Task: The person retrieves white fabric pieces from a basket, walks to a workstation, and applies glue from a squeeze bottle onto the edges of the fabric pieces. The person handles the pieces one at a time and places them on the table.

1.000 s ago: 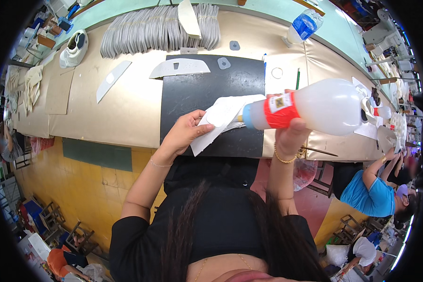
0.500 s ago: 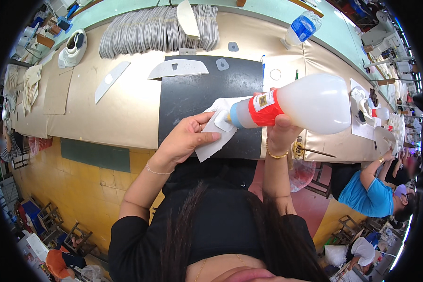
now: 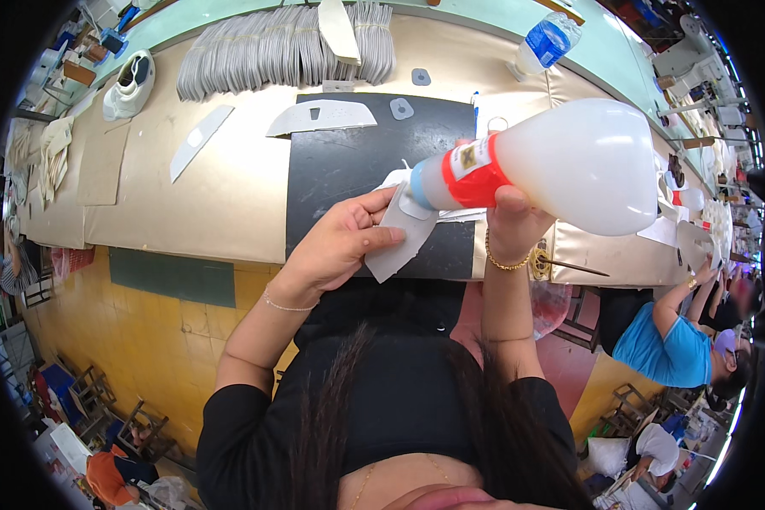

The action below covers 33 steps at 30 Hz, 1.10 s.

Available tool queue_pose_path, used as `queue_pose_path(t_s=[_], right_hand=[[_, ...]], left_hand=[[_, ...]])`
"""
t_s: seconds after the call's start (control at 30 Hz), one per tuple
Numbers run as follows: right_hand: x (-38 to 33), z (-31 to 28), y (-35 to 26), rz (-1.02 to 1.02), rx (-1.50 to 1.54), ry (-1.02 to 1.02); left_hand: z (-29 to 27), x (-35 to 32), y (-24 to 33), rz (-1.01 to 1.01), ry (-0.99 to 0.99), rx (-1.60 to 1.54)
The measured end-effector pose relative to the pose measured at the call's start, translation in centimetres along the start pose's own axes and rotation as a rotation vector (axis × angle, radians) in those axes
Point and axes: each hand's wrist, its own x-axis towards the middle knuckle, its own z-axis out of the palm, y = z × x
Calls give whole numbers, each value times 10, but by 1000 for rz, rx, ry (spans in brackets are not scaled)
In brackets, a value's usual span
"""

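Observation:
My right hand (image 3: 515, 228) is wrapped round a white plastic squeeze bottle (image 3: 591, 170) with a red label and a light blue collar, tilted so its neck points left. A flat grey-white cut piece (image 3: 393, 249) is pinched between the thumb and fingers of my left hand (image 3: 342, 242), near the table's front edge. The bottle's neck end meets a paler rounded patch on that piece, and its tip is hidden there. Under and behind it, more white material shows on a black mat (image 3: 331, 166).
Beyond the mat stands a long row of stacked grey pieces (image 3: 246, 55). A shaped piece with a small window (image 3: 336, 116) lies across the mat's far edge. A water bottle (image 3: 546, 44) stands back right, a white shoe (image 3: 129, 87) back left. A co-worker in blue (image 3: 663, 340) sits at right.
The bottle's wide end has swung up and to the right, and its neck now covers more of the patch. The held piece has shifted slightly right and turned.

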Motion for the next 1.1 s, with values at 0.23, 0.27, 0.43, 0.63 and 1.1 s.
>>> queue_pose_path(t_s=[0.23, 0.27, 0.43, 0.63, 1.1], right_hand=[[7, 0, -17, 96, -7, -127], [4, 1, -15, 140, 14, -143], [7, 0, -22, 170, 97, -189], [9, -6, -18, 82, 77, -145], [13, -21, -6, -140, -31, 47]], left_hand=[[2, 2, 1, 20, -19, -67], [3, 3, 2, 28, -19, -80], [6, 4, 6, 41, 10, -98], [6, 2, 6, 76, 48, -145], [8, 2, 8, 100, 36, -107]])
